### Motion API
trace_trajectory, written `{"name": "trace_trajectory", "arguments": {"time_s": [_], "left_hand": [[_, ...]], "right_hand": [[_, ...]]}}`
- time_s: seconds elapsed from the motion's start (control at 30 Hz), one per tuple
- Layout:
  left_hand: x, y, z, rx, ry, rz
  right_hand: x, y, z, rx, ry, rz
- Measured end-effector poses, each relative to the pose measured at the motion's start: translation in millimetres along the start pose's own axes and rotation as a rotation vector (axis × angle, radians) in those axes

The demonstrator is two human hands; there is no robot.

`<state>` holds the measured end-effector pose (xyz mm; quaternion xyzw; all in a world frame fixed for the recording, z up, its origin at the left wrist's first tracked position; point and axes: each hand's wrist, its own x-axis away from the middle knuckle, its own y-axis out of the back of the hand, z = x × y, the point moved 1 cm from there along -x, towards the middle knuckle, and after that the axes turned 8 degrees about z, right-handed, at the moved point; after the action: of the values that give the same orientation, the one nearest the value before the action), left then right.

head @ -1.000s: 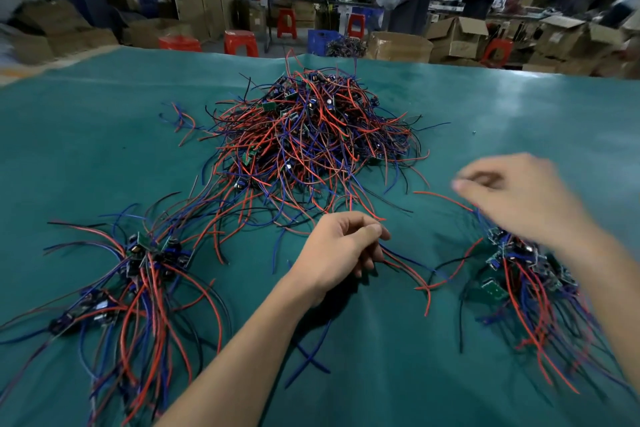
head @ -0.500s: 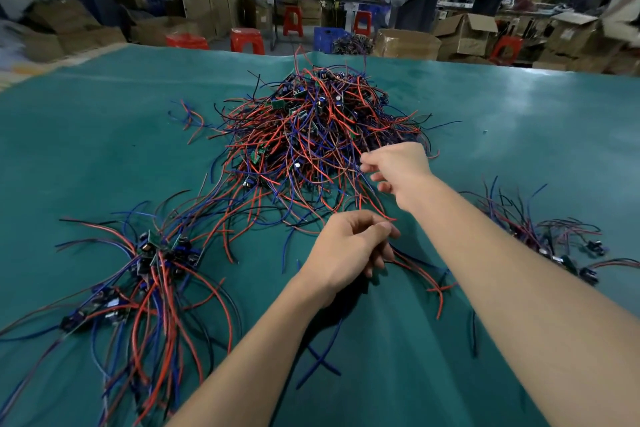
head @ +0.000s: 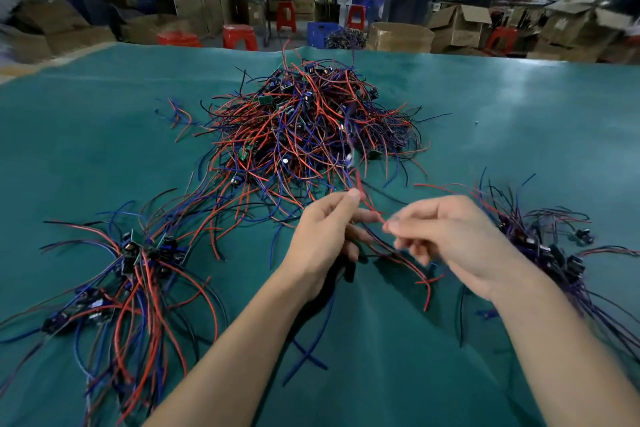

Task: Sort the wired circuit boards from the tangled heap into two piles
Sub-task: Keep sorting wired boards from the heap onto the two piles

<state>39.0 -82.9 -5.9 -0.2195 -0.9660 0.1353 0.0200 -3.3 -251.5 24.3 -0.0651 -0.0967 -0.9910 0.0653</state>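
A green mat (head: 104, 156) covers the whole work table, its far edge meeting a blurred workshop floor of cardboard boxes (head: 460, 28) and red plastic stools (head: 239, 36). In the middle of the mat, toward the far side, sits the tangled heap (head: 311, 128) of red, blue and black leads with small circuit boards caught among them, some green ones showing near its top. To the near left lies the left pile (head: 131, 270), a loose fan of wired boards with long red and blue leads spreading toward the mat's near edge. At the right edge lies the right pile (head: 547, 246), darker and more compact, its boards clustered just beside the right forearm. Both bare forearms reach in from the bottom, meeting just on the near side of the heap. The left hand (head: 322, 243) has its thumb and forefinger pressed together on a red lead (head: 360, 187) that runs up toward the heap, with its other fingers curled over more leads trailing down onto the mat. The right hand (head: 457, 239), blurred by motion, pinches the same strand between thumb and fingertip just beside the left hand, its remaining fingers loosely bent beneath.
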Motion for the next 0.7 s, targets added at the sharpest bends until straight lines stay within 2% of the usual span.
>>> {"name": "trace_trajectory", "arguments": {"time_s": [0.2, 0.23, 0.27, 0.37, 0.43, 0.53, 0.6, 0.7], "left_hand": [[0.3, 3.6, 2.8, -0.046, -0.038, 0.016], [0.5, 4.0, 3.2, -0.063, -0.043, 0.015], [0.8, 4.2, 3.9, -0.084, -0.048, 0.009], [1.5, 4.8, 6.4, -0.184, -0.055, -0.007], [3.0, 4.1, 9.5, -0.386, -0.103, -0.009], [9.0, -0.5, 13.7, -0.764, -0.266, -0.053], [11.3, -3.1, 12.9, -0.845, -0.345, -0.081], [8.0, -0.4, 12.6, -0.831, -0.335, -0.109]], "right_hand": [[6.0, -17.9, -3.6, 0.143, -0.012, 0.248], [5.4, -20.7, -4.8, 0.171, 0.002, 0.242], [3.7, -22.3, -5.7, 0.205, 0.03, 0.173], [-3.4, -16.7, -8.7, 0.159, 0.159, -0.253], [-4.7, -13.8, -9.7, 0.082, 0.198, -0.422], [-5.5, -18.3, -11.2, 0.077, 0.196, -0.435], [-6.3, -18.9, -10.3, -0.067, 0.198, -0.42], [-5.5, -10.7, -4.0, -0.473, 0.202, -0.38]]}}
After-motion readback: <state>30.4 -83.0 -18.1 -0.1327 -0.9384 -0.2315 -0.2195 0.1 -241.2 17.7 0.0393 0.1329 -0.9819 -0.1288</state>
